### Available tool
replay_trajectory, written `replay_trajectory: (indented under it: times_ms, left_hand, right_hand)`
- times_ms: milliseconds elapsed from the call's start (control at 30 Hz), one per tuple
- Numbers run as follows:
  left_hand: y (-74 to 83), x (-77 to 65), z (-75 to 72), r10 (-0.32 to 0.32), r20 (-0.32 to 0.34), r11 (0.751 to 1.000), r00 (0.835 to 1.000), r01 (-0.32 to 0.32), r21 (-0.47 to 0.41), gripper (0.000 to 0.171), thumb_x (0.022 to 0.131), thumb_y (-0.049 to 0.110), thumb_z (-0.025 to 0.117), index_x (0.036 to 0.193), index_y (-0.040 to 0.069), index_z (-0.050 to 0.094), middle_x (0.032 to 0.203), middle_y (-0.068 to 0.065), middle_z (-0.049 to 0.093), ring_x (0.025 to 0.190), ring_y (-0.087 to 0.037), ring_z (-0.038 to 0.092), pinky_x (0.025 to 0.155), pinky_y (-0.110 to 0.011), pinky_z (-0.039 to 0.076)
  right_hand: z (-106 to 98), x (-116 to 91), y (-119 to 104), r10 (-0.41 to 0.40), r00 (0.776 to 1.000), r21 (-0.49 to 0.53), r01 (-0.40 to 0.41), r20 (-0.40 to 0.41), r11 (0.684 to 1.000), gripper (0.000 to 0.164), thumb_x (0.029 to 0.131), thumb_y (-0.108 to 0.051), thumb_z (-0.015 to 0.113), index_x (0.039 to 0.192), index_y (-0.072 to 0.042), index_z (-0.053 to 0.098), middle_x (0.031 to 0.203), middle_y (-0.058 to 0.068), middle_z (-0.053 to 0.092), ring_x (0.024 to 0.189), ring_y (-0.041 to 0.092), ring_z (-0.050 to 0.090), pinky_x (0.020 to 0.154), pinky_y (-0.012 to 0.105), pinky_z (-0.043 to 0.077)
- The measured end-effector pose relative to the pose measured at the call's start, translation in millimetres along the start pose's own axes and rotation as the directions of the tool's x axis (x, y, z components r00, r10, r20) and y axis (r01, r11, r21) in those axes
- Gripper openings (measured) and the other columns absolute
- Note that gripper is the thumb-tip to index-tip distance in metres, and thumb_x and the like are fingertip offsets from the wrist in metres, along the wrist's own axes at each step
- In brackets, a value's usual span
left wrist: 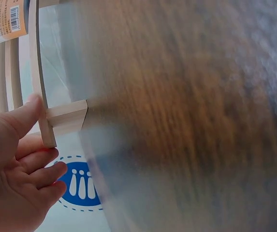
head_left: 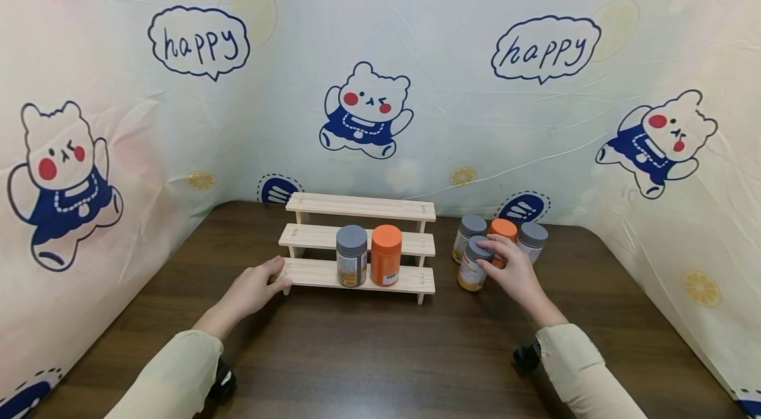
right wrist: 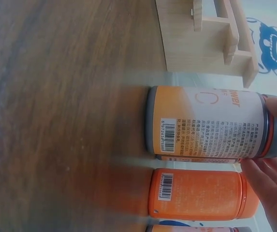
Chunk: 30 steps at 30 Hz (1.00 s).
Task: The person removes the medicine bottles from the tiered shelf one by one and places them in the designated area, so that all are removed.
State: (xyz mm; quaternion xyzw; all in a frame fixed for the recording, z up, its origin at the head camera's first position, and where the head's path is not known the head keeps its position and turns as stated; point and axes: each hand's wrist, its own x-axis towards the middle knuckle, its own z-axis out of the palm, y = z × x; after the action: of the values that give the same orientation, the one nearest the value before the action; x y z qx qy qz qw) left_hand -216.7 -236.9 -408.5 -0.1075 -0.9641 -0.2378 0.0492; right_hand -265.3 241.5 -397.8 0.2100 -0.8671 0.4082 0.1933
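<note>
My left hand [head_left: 252, 288] pinches the left end of the lowest step of a three-tier wooden display rack [head_left: 361, 206], with the thumb [left wrist: 26, 113] on the board. Two jars stand on that lowest step: a grey-lidded one [head_left: 351, 257] and, to its right, an orange one [head_left: 386, 256]. Off the rack's right side, my right hand [head_left: 512, 268] grips a grey-lidded jar [right wrist: 206, 123] by its lid, thumb on one side and fingers on the other. This jar has a white and orange label with a barcode. It stands upright, close over the table.
Behind the gripped jar stand another grey-lidded jar [head_left: 470, 234], an orange jar [head_left: 503, 228] and a further grey-lidded jar [head_left: 533, 238]. They are grouped near the back right of the dark wooden table [head_left: 368, 353]. A printed cloth [head_left: 452, 22] hangs around the table's back and sides.
</note>
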Motion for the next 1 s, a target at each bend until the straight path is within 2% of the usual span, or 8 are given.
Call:
replay_trajectory:
  times_ms: [400,567,800,1000]
  left_hand:
    - [0.0,-0.8,0.4,0.008,-0.008,1.0,1.0,-0.008,0.001,0.057,0.09,0.023,0.061,0.131,-0.011,0.042,0.133,-0.029,0.04,0.119,-0.044,0.04,0.094,-0.054,0.034]
    - [0.4,-0.6,0.1,0.011,-0.007,1.0,1.0,-0.012,-0.004,0.056,0.09,0.023,0.06,0.131,-0.011,0.042,0.133,-0.029,0.04,0.119,-0.044,0.04,0.095,-0.054,0.034]
    - [0.4,-0.7,0.0,0.012,-0.005,1.0,1.0,-0.012,0.0,0.055,0.09,0.022,0.06,0.131,-0.011,0.042,0.133,-0.029,0.04,0.119,-0.044,0.04,0.094,-0.054,0.034]
    - [0.1,-0.1,-0.2,0.007,-0.001,1.0,1.0,-0.007,0.001,0.055,0.09,0.022,0.06,0.131,-0.011,0.043,0.133,-0.029,0.04,0.119,-0.044,0.04,0.095,-0.054,0.034]
  right_hand:
    - [-3,5,-6,-0.051,0.998,-0.058,0.049,-0.028,0.997,0.04,0.076,-0.008,0.076,0.113,0.0,0.063,0.125,0.021,0.051,0.116,0.036,0.046,0.088,0.051,0.042]
    - [-7,12,-16,-0.065,0.997,-0.069,0.062,-0.032,0.996,0.041,0.076,-0.01,0.076,0.115,-0.001,0.063,0.127,0.021,0.051,0.119,0.035,0.043,0.093,0.052,0.037]
    - [-11,22,-37,-0.117,0.992,-0.032,0.115,-0.038,0.993,0.043,0.077,-0.007,0.075,0.117,0.001,0.06,0.129,0.018,0.048,0.118,0.033,0.044,0.087,0.047,0.044]
    - [-7,31,-52,-0.163,0.987,-0.016,0.162,-0.017,0.987,0.045,0.078,-0.009,0.075,0.119,-0.001,0.059,0.13,0.015,0.048,0.117,0.031,0.046,0.086,0.05,0.044]
